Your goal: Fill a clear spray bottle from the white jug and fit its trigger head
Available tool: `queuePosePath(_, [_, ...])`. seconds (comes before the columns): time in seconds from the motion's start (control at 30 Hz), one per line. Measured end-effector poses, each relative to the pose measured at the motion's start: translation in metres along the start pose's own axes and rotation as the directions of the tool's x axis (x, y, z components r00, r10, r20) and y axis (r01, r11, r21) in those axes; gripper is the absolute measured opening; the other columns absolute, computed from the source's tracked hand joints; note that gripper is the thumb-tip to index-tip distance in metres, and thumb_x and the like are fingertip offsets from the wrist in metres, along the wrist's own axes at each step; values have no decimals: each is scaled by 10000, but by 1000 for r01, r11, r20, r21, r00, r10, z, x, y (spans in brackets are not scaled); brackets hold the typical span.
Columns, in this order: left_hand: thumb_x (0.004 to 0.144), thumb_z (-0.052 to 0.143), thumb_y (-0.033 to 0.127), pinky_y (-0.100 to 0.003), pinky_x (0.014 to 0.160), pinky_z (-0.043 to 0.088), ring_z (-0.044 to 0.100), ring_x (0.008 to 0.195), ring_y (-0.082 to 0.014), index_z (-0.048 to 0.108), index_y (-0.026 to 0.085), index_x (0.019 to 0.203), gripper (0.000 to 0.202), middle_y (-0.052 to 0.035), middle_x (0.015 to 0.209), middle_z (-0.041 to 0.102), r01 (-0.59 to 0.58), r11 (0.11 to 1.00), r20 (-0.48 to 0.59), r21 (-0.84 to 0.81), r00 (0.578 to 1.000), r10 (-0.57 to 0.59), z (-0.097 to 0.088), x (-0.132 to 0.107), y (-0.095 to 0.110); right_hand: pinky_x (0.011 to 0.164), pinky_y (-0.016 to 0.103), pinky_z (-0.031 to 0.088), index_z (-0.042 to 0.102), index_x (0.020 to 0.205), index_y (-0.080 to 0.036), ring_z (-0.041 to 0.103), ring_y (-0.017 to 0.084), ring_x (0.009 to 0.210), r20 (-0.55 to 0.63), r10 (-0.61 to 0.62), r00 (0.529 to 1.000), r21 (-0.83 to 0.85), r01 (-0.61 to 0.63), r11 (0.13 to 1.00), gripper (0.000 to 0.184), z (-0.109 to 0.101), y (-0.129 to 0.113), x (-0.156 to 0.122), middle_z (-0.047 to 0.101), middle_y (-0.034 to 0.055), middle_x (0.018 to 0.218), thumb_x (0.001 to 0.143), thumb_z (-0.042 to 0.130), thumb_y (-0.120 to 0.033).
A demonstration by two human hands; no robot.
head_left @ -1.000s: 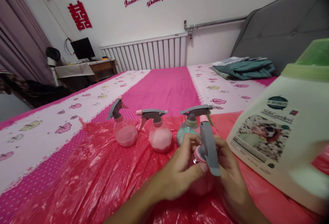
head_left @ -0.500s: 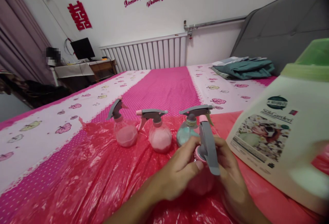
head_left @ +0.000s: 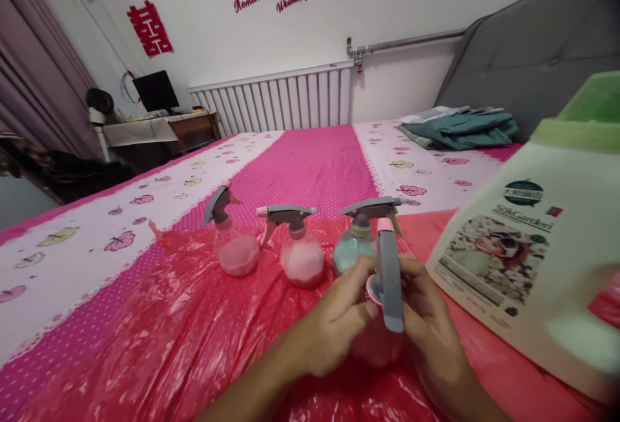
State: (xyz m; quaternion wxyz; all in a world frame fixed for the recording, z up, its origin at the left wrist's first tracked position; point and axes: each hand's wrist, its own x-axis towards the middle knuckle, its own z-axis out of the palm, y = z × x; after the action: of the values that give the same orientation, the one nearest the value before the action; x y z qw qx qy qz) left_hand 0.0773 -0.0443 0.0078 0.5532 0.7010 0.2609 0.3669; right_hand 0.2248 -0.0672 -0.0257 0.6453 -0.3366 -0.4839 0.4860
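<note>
Both hands are closed around a spray bottle (head_left: 389,280) with a grey trigger head and pink nozzle and collar. My left hand (head_left: 336,328) grips it at the collar from the left, thumb against the neck. Around its right side wraps my right hand (head_left: 431,325), fingers behind the head. The bottle's lower body is partly hidden by the hands. Just beyond stand a spray bottle with blue-green contents (head_left: 351,254), one with pale pink contents (head_left: 303,263) and another pink one (head_left: 237,254) farther left, all upright.
Red plastic sheeting (head_left: 159,331) lies wrinkled over the pink patterned bed (head_left: 314,157). A large white jug with a green cap (head_left: 523,241) stands close on the right. Folded clothes (head_left: 460,128) lie by the grey headboard (head_left: 547,41).
The grey head of the held bottle has turned slightly, its rear end swinging left. Both hands stay in nearly the same place, and the other bottles have not moved.
</note>
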Motion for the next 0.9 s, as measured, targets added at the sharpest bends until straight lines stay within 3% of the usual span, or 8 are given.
queuePosePath(0.17, [1034, 562, 395, -468, 1159, 406, 553, 1275, -311, 625, 218, 1345, 363, -82, 1378, 644, 6, 1000, 2, 10, 1000, -6, 0, 0, -1, 833, 274, 563, 690, 1105, -320, 632, 176, 910, -19, -27, 999, 26, 28, 999, 211, -2, 4, 0, 645, 8, 1013, 933, 721, -438])
queuePosePath(0.33, [1053, 527, 363, -467, 1184, 386, 546, 1310, -303, 622, 241, 1367, 350, -73, 1409, 641, -13, 999, 7, 31, 1000, 13, -1, 0, -2, 862, 288, 566, 691, 1139, -339, 671, 184, 955, 56, -77, 995, 92, 72, 993, 198, -8, 11, 3, 698, 1, 1022, 989, 625, -450])
queuePosePath(0.47, [1043, 497, 318, -459, 1184, 391, 538, 1311, -292, 586, 255, 1422, 394, -63, 1405, 632, -40, 998, 19, 55, 999, 39, -2, -1, -3, 909, 329, 572, 675, 1131, -328, 693, 218, 1052, 7, -40, 999, 161, 39, 986, 213, -11, 13, 4, 717, 16, 1086, 972, 636, -465])
queuePosePath(0.63, [991, 473, 293, -445, 1097, 464, 567, 1171, -286, 652, 207, 1232, 312, -84, 1247, 664, 17, 996, -16, 90, 1000, -15, -1, -1, 1, 889, 269, 551, 650, 1153, -367, 669, 177, 1070, 15, -25, 1000, 173, 22, 985, 187, -13, 17, 1, 702, -9, 1122, 981, 651, -440])
queuePosePath(0.9, [949, 450, 282, -446, 1103, 486, 576, 1160, -283, 655, 195, 1135, 290, -89, 1245, 688, 69, 991, -43, 118, 997, -65, 1, -2, 9, 900, 264, 547, 639, 1171, -385, 660, 160, 1049, 41, -36, 998, 190, 28, 981, 190, -12, 19, 1, 676, -17, 1111, 985, 676, -372])
